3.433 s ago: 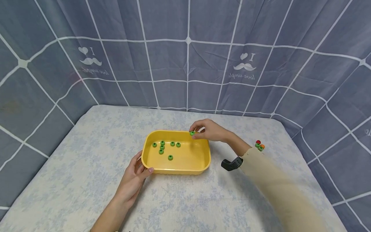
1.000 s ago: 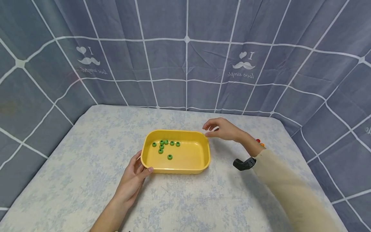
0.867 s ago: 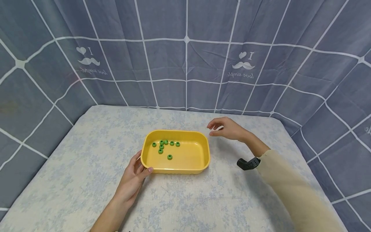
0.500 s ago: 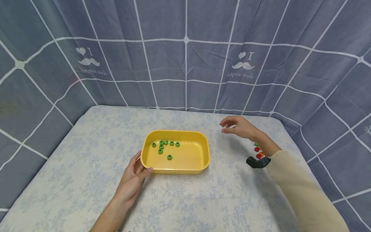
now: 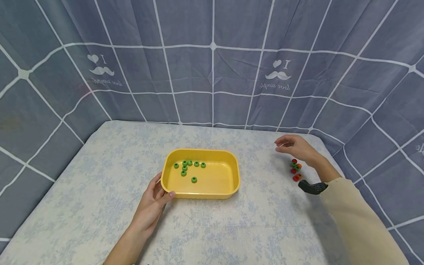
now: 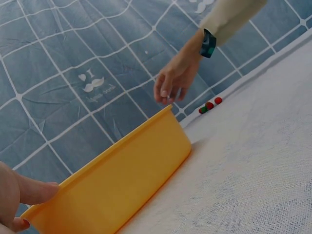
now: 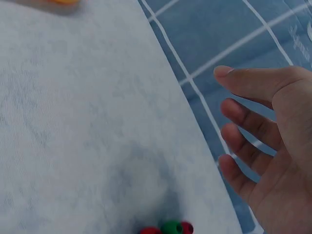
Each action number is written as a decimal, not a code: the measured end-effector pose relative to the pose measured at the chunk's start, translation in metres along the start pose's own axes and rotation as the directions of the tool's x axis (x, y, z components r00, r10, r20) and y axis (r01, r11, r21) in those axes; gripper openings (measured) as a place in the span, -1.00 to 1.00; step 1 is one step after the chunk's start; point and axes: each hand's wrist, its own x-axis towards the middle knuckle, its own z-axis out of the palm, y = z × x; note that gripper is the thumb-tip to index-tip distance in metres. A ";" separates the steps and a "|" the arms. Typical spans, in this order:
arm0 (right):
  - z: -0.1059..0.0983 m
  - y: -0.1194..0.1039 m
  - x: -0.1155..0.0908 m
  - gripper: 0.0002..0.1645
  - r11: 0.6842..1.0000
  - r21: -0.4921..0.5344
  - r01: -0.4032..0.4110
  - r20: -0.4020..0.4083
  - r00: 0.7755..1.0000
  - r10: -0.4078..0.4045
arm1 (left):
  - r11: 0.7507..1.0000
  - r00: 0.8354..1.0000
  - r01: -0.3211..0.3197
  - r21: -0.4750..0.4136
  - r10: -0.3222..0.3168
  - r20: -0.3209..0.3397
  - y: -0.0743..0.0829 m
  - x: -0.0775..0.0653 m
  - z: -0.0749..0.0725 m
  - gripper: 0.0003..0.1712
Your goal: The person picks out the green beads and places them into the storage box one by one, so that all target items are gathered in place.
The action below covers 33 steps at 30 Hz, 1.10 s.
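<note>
My left hand (image 5: 150, 202) grips the near-left corner of a yellow plastic tray (image 5: 212, 194), its thumb over the rim. In the left wrist view the thumb (image 6: 36, 191) presses that rim. Several green beads (image 5: 194, 179) with holes lie in the tray, mostly toward its left and back. My right hand (image 5: 296, 147) hovers at the right above the table, holding nothing. The right wrist view shows its fingers (image 7: 248, 119) apart and slightly bent. Just below and right of it lies a small cluster of red, green and orange beads (image 5: 293, 170).
A pale blue-patterned cloth (image 5: 212, 232) covers the table. Behind and at both sides hangs a blue-grey curtain (image 5: 192, 73) with white grid lines. A black band (image 5: 313, 187) sits on the right wrist, near the bead cluster.
A green bead pinched by my right hand was let go into the tray. That hand then moved right, away from the tray, toward the bead cluster. The left hand stayed put.
</note>
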 end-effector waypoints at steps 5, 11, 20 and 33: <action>-0.009 0.025 -0.010 -0.37 0.999 0.004 -0.041 -0.023 0.999 0.041 | 1.000 1.000 0.001 0.000 -0.001 -0.006 -0.001 0.000 0.000 0.05; -0.016 0.054 -0.024 -0.39 0.996 0.006 -0.093 -0.049 0.994 0.093 | 1.000 1.000 0.013 0.004 -0.013 -0.016 -0.001 0.001 -0.001 0.05; -0.012 0.088 -0.045 -0.32 0.983 0.034 -0.181 -0.041 0.982 0.182 | 1.000 1.000 0.017 0.009 -0.017 -0.016 0.000 0.001 0.000 0.05; 0.000 0.105 -0.047 -0.29 0.977 0.003 -0.211 -0.045 0.976 0.211 | 1.000 1.000 0.015 0.002 -0.015 -0.012 0.001 0.001 0.001 0.05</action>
